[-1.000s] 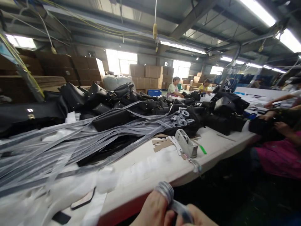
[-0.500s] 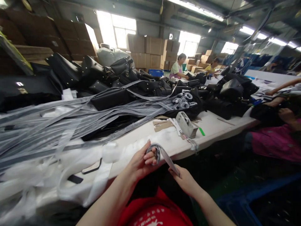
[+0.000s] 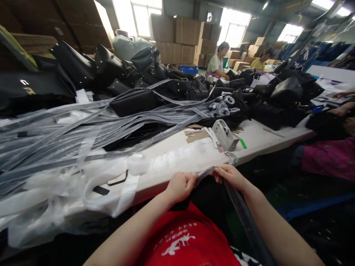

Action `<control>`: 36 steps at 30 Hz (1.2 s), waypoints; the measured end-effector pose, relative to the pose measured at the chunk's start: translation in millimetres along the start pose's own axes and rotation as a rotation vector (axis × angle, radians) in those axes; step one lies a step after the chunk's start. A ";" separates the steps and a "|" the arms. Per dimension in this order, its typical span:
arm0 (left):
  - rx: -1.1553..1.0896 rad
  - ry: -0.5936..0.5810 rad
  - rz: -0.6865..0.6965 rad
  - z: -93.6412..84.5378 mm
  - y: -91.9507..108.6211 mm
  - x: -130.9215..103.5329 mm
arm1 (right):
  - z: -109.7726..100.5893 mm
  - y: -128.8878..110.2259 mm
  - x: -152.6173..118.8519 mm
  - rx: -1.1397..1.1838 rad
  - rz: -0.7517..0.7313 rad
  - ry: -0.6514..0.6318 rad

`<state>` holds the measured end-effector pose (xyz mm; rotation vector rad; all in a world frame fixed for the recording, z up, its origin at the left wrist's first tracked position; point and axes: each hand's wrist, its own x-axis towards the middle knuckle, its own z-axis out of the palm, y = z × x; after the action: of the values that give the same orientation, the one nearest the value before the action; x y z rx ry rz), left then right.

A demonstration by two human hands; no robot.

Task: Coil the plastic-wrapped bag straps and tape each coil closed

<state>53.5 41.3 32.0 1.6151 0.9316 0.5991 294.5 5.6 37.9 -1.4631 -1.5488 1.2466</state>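
Note:
A grey strap (image 3: 240, 207) wrapped in clear film runs between my two hands and hangs down past my right forearm. My left hand (image 3: 181, 186) is closed round one part of it, in front of the white table's edge. Pinched in the fingers of my right hand (image 3: 229, 176) is the strap a little further along. The rolled part seen earlier is hidden in or behind my left hand. Beyond the hands, a grey tape dispenser (image 3: 224, 135) stands on the white table (image 3: 177, 155).
Long grey straps (image 3: 133, 127) spread over the left of the table, with rolled straps (image 3: 222, 106) at their far end. Black bags (image 3: 133, 99) are piled behind. White foam sheeting (image 3: 66, 188) lies front left. A person (image 3: 217, 62) sits across the table.
My left hand has turned over and closed round the strap. My right hand has moved up and right along it, and its loose length now hangs by my right arm. The view has shifted.

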 end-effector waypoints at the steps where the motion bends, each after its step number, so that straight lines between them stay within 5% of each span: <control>1: -0.072 -0.067 -0.083 -0.2 4.2 -1.5 | -3.7 7.0 5.4 -0.127 -0.001 0.001; 5: -0.616 -0.195 -0.324 -7.7 13.7 3.6 | 10.1 27.2 9.7 -0.222 -0.061 -0.092; 11: -1.122 -0.011 -0.506 -36.9 16.5 20.2 | 42.0 34.8 -7.2 -0.051 -0.024 -0.130; 18: -1.453 0.267 -0.357 -78.8 41.4 30.7 | 61.4 46.5 -3.1 -0.220 0.002 0.140; 21: -1.469 0.320 -0.266 -88.0 46.9 37.8 | 67.5 40.4 -3.6 -0.247 0.021 0.095; 24: -1.248 0.515 -0.081 -78.4 41.1 45.3 | 78.9 12.1 -12.4 -0.115 0.052 -0.183; 27: -0.568 0.730 0.149 -50.0 22.9 42.1 | 84.7 -22.3 -19.5 0.216 0.001 -0.407; 29: -0.083 0.592 0.263 -30.2 8.1 32.3 | 77.2 -35.0 -16.5 0.400 -0.063 -0.308; 32: 0.338 0.322 0.386 -13.0 -5.8 13.8 | 50.0 -31.5 -2.4 0.450 -0.063 -0.121; 34: 0.458 0.174 0.351 -10.5 -5.9 5.7 | 30.9 -19.5 7.1 0.317 -0.016 -0.171; 36: 0.440 0.062 0.173 -12.5 -1.8 4.1 | 17.3 -7.1 13.3 0.030 -0.007 -0.192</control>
<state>45.5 51.9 32.9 2.0958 1.0250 0.5914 274.0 15.7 36.9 -1.3503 -1.6498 1.4349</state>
